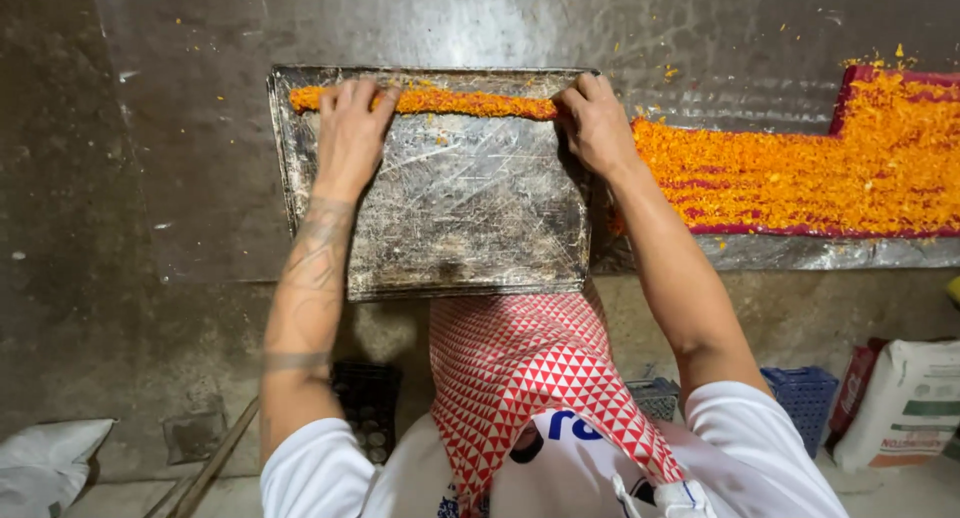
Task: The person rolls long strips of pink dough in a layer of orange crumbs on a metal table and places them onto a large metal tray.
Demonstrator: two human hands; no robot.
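Metal tray [460, 218]: scratched, dull sheen, dark patches. Desk [180, 158]: rough matt concrete w/ foil-like sheet. Apron [520, 368]: patterned cloth.

I have one view only, from the head-worn camera. It looks steeply down from close above, over the wearer's chest and forearms, onto a worktable [200, 128] bearing a metal tray [460, 208].

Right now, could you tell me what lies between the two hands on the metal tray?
In the head view, a long orange crumb-coated roll spans from the left hand to the right hand along the metal tray.
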